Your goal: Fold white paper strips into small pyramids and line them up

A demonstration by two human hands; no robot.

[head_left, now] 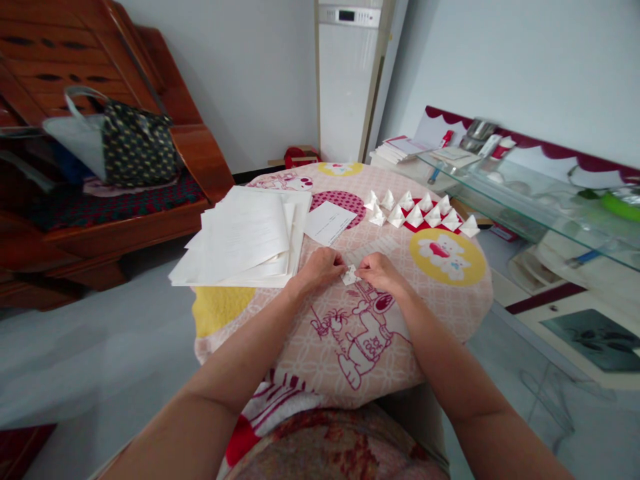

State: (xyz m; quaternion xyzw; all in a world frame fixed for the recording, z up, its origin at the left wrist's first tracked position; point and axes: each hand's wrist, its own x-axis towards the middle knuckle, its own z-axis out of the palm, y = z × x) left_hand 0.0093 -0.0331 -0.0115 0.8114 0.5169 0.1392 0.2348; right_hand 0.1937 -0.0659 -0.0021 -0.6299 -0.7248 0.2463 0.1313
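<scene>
Both my hands meet over a small folded white paper piece [349, 275] on a round table covered by a pink cartoon cloth [360, 333]. My left hand [320, 269] pinches its left side with curled fingers. My right hand [381, 272] pinches its right side. Several finished folded white paper shapes [420, 212] stand in two rows at the far right of the table. A stack of white sheets [245, 243] lies to the left, and a single smaller sheet [330, 222] lies beyond my hands.
A wooden bench [100, 200] with a dark patterned bag [133, 143] stands at the left. A glass shelf [525, 193] with clutter runs along the right. A white floor-standing air conditioner [347, 80] is against the far wall.
</scene>
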